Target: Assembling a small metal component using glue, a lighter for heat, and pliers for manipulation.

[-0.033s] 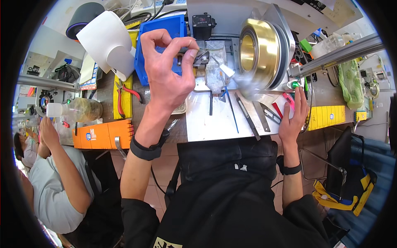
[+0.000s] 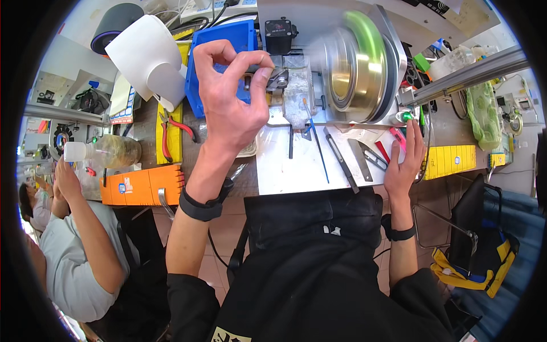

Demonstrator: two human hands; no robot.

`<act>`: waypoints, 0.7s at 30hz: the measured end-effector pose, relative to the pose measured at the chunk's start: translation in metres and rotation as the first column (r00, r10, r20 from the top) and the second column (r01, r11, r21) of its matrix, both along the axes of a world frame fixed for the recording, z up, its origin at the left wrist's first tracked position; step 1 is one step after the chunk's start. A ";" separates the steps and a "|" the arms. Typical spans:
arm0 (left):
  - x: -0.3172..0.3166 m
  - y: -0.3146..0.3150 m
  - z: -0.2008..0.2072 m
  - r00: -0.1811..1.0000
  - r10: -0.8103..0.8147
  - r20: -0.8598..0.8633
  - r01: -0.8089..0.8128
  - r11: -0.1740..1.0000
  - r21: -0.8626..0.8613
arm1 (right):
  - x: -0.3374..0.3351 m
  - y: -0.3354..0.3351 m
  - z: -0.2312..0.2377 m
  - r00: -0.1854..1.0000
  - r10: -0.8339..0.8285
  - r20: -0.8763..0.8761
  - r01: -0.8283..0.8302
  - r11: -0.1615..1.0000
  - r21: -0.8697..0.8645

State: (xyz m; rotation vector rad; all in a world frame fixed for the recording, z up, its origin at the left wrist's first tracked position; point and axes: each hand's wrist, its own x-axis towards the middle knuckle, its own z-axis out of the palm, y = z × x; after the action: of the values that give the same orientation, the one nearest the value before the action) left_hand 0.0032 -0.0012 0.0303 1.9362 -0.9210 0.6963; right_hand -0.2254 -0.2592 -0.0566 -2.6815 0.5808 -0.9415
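My left hand (image 2: 233, 94) is raised over the machine bed. Its thumb and index finger pinch a small dark metal piece (image 2: 278, 80) beside a metal block (image 2: 296, 97); the piece's exact kind is partly hidden. To the right, a brass-coloured round wheel (image 2: 362, 80) on a plate is smeared by motion along its left edge, and a green band shows at its top. My right hand (image 2: 403, 165) lies flat at the machine's right front, fingers stretched out, the tips at a green push button (image 2: 406, 116).
On a white sheet (image 2: 273, 171) lie a utility knife (image 2: 341, 159), a thin blue brush (image 2: 317, 145) and metal blades. Left stand a blue bin (image 2: 196, 85), red-handled pliers (image 2: 166, 137) and a white cylinder (image 2: 142, 51). A co-worker's arm (image 2: 94, 233) is at far left.
The brass-coloured wheel has turned: a green band now shows at its top, and the white blurred tab at its lower left is gone from there. Both my hands stay in place.
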 end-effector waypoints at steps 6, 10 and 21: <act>0.001 0.007 -0.003 0.998 0.017 0.058 -0.014 0.999 -0.046 | 0.001 -0.001 0.000 1.000 0.010 0.003 -0.010 1.000 -0.008; -0.008 0.011 0.000 0.999 0.000 0.038 0.000 1.000 -0.018 | 0.000 -0.002 -0.001 1.000 0.004 -0.001 -0.004 1.000 -0.005; -0.014 0.009 0.000 0.984 -0.040 0.174 0.019 0.993 0.120 | 0.000 0.001 -0.001 1.000 -0.013 0.000 0.013 0.999 -0.031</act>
State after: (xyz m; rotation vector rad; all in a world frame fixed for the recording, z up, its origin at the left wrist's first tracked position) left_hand -0.0109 0.0082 0.0303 1.9826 -1.1195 0.8222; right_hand -0.2249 -0.2586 -0.0580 -2.7086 0.5886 -0.9613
